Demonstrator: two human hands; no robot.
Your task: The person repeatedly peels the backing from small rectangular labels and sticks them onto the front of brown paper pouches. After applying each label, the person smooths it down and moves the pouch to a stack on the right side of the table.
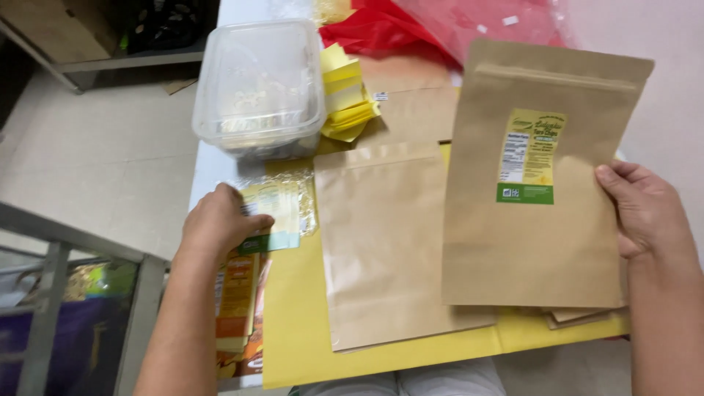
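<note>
From the head view, the person's right hand [645,209] grips the right edge of a flat brown kraft-paper pouch with a green and yellow label [539,176], thumb on the front, and holds it tilted above the desk. The left hand [220,218] lies palm down, fingers bent, on a small stack of pale yellow and green labels in clear film [282,209], near the desk's left edge; whether it pinches one cannot be told.

As a judgement, the labelling goes well if the left hand lifts a single label by its corner while the right keeps the pouch flat and unbent, so the label seats square and without creases.

A second, unlabelled brown kraft-paper pouch [385,242] lies flat on a yellow paper sheet [308,330] that covers the desk; the held pouch overlaps its right side. Both pouches look flat and unfilled, their tops closed.

Behind the left hand stands a clear plastic tub with a lid [258,84]; pale bits show through its wall, but what they are cannot be made out. Just beside it to the right lie loose yellow paper slips [348,103], and further back a red plastic bag [411,26].
</note>
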